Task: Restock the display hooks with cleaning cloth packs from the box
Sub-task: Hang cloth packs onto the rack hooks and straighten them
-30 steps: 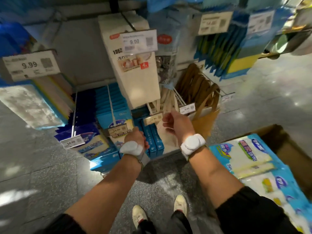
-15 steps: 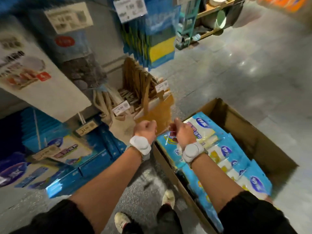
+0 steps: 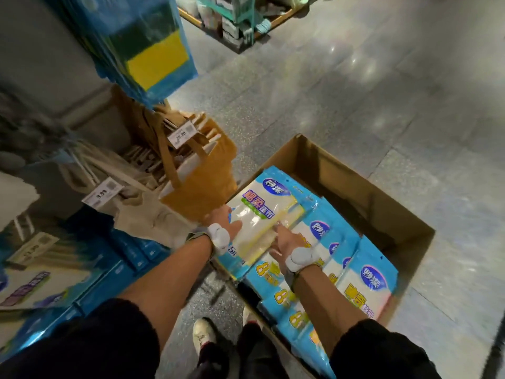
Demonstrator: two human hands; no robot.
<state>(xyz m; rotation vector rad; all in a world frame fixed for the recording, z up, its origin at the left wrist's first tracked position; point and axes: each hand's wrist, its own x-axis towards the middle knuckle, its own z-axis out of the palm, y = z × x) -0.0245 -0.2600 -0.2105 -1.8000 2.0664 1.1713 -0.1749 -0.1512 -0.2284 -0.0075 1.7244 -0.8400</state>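
One blue-edged white cloth pack [image 3: 262, 214], glossy wrap.

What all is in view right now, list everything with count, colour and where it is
Brown cardboard box: one, on floor, right.
Blue-and-white cleaning cloth packs: several, exact count unclear, stacked in box.
Top blue-and-white cloth pack: one, at box's left end, between both hands.
Mustard fabric tote bag: one, hanging left of box.
Beige tote bags: several, left of the mustard one.
White price tags: at least two, on hooks, left.
Blue-and-yellow hanging packs: several, upper left.
Grey speckled floor: right.
Left hand: on top pack's left edge.
Right hand: on its lower right.
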